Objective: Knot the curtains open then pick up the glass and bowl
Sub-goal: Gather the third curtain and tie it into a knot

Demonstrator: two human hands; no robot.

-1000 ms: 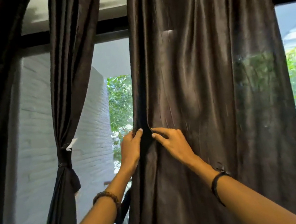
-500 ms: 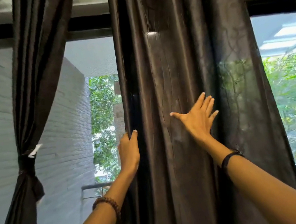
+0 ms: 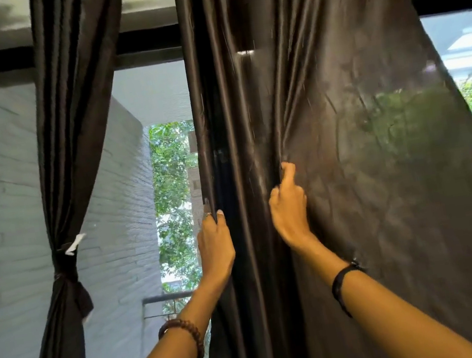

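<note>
Reaching up, your left hand (image 3: 214, 244) grips the left edge of the curtain (image 3: 349, 160) and your right hand (image 3: 290, 210) bunches its glossy dark satin. It hangs vertically in long folds. Farther left, a tied curtain (image 3: 66, 267) hangs at the window (image 3: 154, 99).

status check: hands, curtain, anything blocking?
Left hand grips middle curtain edge; right hand bunches its fabric. Not knotted yet. Left curtain already tied. Glass, bowl out of view.

Daylit window (image 3: 160, 98), black frame (image 3: 145, 43); white brick wall (image 3: 113, 229), green foliage (image 3: 170, 170) outside.
</note>
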